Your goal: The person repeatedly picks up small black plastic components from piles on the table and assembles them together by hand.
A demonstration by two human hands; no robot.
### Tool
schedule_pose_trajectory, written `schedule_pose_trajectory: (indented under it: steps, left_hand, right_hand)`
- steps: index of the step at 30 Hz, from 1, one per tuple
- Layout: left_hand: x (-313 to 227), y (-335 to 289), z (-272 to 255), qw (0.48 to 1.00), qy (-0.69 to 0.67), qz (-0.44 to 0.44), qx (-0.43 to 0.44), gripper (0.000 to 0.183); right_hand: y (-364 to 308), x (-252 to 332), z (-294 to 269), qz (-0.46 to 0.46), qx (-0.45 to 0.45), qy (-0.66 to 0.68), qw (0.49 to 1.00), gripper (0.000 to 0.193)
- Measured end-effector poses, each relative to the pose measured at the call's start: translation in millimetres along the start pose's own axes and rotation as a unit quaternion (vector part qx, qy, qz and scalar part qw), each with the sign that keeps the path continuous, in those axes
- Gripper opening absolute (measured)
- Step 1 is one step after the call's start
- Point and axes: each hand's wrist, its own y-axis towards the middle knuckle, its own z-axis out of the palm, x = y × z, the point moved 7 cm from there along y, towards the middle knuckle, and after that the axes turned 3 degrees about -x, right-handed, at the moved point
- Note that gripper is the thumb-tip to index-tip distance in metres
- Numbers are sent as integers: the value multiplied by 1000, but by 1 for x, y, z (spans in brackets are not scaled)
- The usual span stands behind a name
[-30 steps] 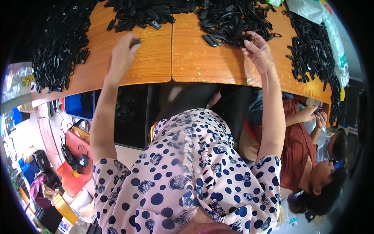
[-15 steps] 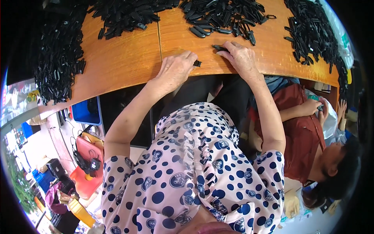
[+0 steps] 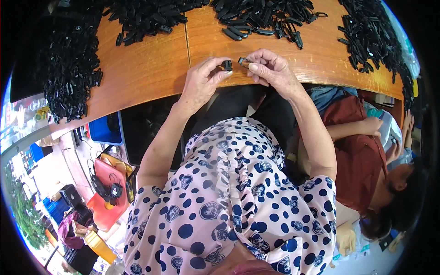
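Both hands are raised at the near edge of the wooden table [image 3: 137,68], facing each other. In my left hand [image 3: 200,82] a small black plastic piece [image 3: 227,65] is pinched between thumb and fingers. Just across from it, my right hand [image 3: 271,73] grips another black plastic piece [image 3: 242,60], whose frame-like end points at the left one. A narrow gap separates the two pieces. My right fingers hide the rest of the piece there. Beyond my hands lies a pile of long black plastic parts [image 3: 266,18], with a few strays at its near side.
More black parts lie in a pile at far left-centre [image 3: 151,18], a left heap [image 3: 73,73] and a right heap [image 3: 369,36]. A co-worker in a red-brown top [image 3: 357,156] sits close on my right. A blue bin [image 3: 105,130] and red stool [image 3: 110,201] stand at left.
My hands have come closer together. The right hand has turned its piece so the frame-like end faces left, and the left hand's piece now shows more fully. The co-worker's hands have shifted.
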Motion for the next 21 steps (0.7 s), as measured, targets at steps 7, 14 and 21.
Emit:
schedule_pose_trajectory:
  steps: [7, 14, 21]
  left_hand:
    - [-18, -6, -1, 994, 49, 101, 1, 26]
    - [-36, -14, -2, 979, 129, 160, 17, 27]
    - [-45, -24, 2, 969, 165, 180, 35, 26]
  right_hand:
    - [-10, -3, 15, 28, 58, 106, 992, 15]
    - [-15, -7, 18, 66, 80, 92, 990, 17]
    - [-24, -8, 25, 115, 98, 38, 988, 15]
